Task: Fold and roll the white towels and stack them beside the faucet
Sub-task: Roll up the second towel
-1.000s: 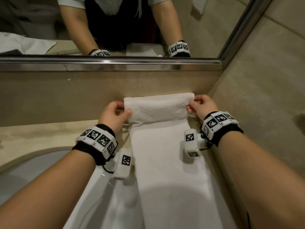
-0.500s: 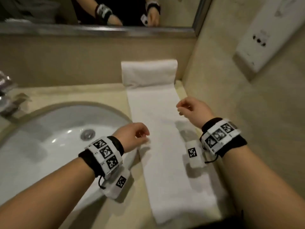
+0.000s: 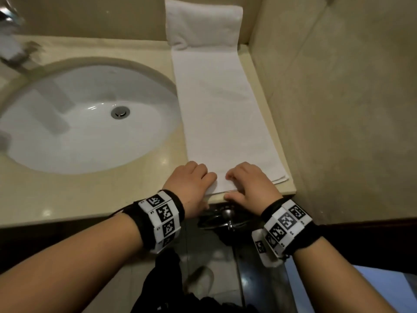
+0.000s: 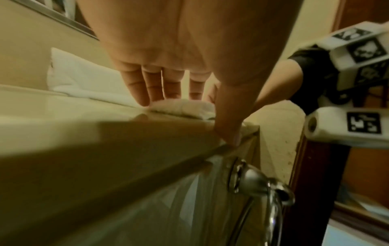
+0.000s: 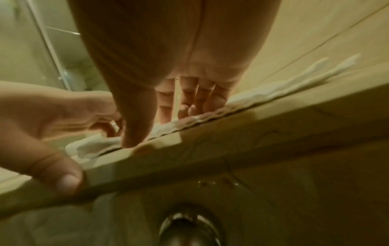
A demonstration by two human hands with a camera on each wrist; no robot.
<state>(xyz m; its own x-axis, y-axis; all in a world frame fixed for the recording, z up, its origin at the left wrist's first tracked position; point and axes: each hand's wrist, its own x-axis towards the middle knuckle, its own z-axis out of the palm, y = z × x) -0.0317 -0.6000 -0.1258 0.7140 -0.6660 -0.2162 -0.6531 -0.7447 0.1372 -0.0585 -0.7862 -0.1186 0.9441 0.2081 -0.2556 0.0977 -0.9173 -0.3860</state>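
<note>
A white towel (image 3: 221,109) lies as a long folded strip on the counter, to the right of the sink. Its far end is doubled up against the back wall. Both my hands are at its near end, at the counter's front edge. My left hand (image 3: 206,188) has its fingers on top of the near left corner and its thumb at the counter's edge. In the left wrist view the towel (image 4: 183,108) bunches under those fingers. My right hand (image 3: 232,186) pinches the near edge just beside it, thumb below, fingers on top of the towel (image 5: 273,93).
The white sink basin (image 3: 56,141) fills the left of the counter, and the blurred faucet (image 3: 13,48) stands at its far left. A tiled wall (image 3: 338,109) runs close along the towel's right side. A chrome fitting (image 3: 228,215) hangs below the counter's edge, under my hands.
Both hands let go of the towel's far end at the wall and came back to its near end at the counter's front edge. The head view tipped downward.
</note>
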